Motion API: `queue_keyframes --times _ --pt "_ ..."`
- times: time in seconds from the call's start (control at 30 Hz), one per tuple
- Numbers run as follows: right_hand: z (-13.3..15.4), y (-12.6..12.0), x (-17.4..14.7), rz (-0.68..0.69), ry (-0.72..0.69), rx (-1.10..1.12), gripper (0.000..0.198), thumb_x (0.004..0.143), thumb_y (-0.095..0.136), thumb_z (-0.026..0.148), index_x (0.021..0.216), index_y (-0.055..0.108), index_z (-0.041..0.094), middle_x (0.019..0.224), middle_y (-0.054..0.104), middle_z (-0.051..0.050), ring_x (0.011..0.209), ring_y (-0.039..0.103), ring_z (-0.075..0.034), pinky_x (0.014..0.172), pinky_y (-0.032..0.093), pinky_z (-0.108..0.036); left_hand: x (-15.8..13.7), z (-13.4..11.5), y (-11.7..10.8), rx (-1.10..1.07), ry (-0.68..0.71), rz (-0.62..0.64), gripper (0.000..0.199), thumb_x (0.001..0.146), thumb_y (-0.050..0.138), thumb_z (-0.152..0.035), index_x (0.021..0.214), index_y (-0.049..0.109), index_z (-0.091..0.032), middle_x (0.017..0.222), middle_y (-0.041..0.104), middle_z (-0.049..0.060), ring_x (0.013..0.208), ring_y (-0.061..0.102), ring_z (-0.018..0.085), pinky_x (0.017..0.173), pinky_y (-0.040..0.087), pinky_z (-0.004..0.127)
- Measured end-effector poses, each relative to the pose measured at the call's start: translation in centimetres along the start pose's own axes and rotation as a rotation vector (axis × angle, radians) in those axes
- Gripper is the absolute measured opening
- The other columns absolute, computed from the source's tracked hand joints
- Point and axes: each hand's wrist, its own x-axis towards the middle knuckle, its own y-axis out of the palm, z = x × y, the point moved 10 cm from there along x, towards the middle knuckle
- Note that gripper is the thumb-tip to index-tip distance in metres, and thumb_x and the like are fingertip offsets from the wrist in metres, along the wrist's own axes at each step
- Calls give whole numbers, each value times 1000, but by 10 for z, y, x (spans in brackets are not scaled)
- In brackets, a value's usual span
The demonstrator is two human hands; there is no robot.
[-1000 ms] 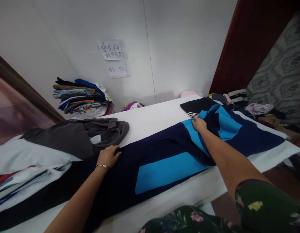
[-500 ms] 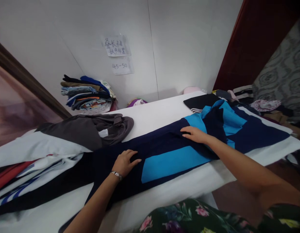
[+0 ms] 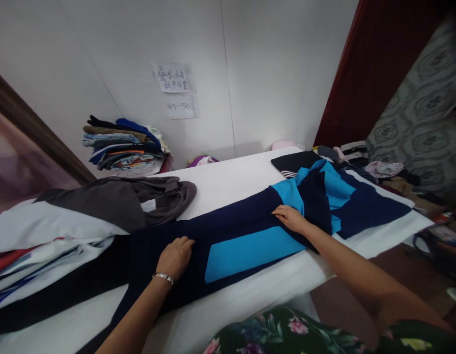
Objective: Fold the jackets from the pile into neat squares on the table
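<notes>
- Navy garment (image 3: 231, 216) with bright-blue panel (image 3: 255, 251): stretched lengthwise across the white bench (image 3: 231, 179), directly in front of the person. Left part is up against a grey garment (image 3: 102, 201); dark cloth merges there, can't tell which lies over which.
- Right part is rumpled into a blue-and-navy bunch (image 3: 331, 189), just beside the folded black garment (image 3: 295, 163) with white stripes.
- Handling, my read: light, soft, limp, not fragile. Middle lies fairly smooth; bunch shows stand-up creases, so fabric likely has some body. Probably slides easily on the bench.
- Best hold: both hands well apart, on the edges or through all layers. Pinching only the top layer would likely shear it off the lower ones. Bunch needs a separate hold.
- Left hand (image 3: 175, 255): palm down on navy cloth left of the panel, fingers together, slightly bent. Grip looks released, just resting. Forearm comes in from the lower left.
- Right hand (image 3: 290, 218): at the bunch's left side, fingertips on cloth, wrist low. Pinch or press? Can't tell. Forearm angles in from the lower right, elbow bent.
</notes>
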Motion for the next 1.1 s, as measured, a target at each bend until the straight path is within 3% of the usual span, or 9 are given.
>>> queue_keyframes --times 0.13,0.3,0.47,0.6,0.73,0.83,0.97,1.1 --pt "4 -7 -3 -50 -16 8 30 91 44 21 106 69 24 100 68 -6 94 61 -21 86 48 -36 -1 4 -16 -17 -14 -115 34 88 38 -19 104 67 -26 102 67 6 91 60 21 80 47 33" --pt "7 2 -8 -2 -27 -62 29 90 46 21 108 69 22 103 67 -8 92 59 -20 85 47 -37 -4 3 9 -19 -21 59 38 82 41 -12 106 68 -23 103 67 6 90 60 21 78 48 34" --pt "9 0 -9 13 6 17 28 89 51 23 109 69 22 106 68 -7 96 61 -21 89 47 -37 -9 9 8 -160 -90 69 35 86 40 -20 107 67 -23 105 67 5 94 62 18 85 48 31" --pt "5 -41 13 -145 16 48 28 91 48 30 106 70 23 115 66 -7 109 59 -22 98 44 -38 5 22 -21 -263 -164 -68 42 86 42 -48 111 65 -23 114 66 4 97 63 21 84 51 31" --pt "-37 -80 51 -220 245 -250 35 92 42 26 118 64 21 134 54 -9 125 48 -22 106 37 -38 37 16 -40 -160 -106 -233 47 85 40 -49 112 65 -20 124 62 9 116 56 25 101 42 36" --pt "-72 -83 61 -189 381 -367 42 92 40 25 131 54 16 142 45 -13 131 40 -26 106 34 -42 54 17 -15 -14 -151 -154 51 86 39 -44 125 58 -16 140 49 14 131 42 28 107 33 46" --pt "-105 -52 40 -90 488 -443 41 89 44 25 127 57 13 139 48 -17 130 40 -31 105 31 -46 53 25 41 41 -200 104 47 89 35 -36 128 57 -24 147 42 9 137 33 31 109 24 56" --pt "-116 -30 21 -61 536 -534 43 92 38 27 131 53 15 147 40 -15 136 31 -29 109 21 -45 49 31 56 24 -196 130 47 91 31 -38 129 57 -28 150 38 7 140 28 31 110 19 57"
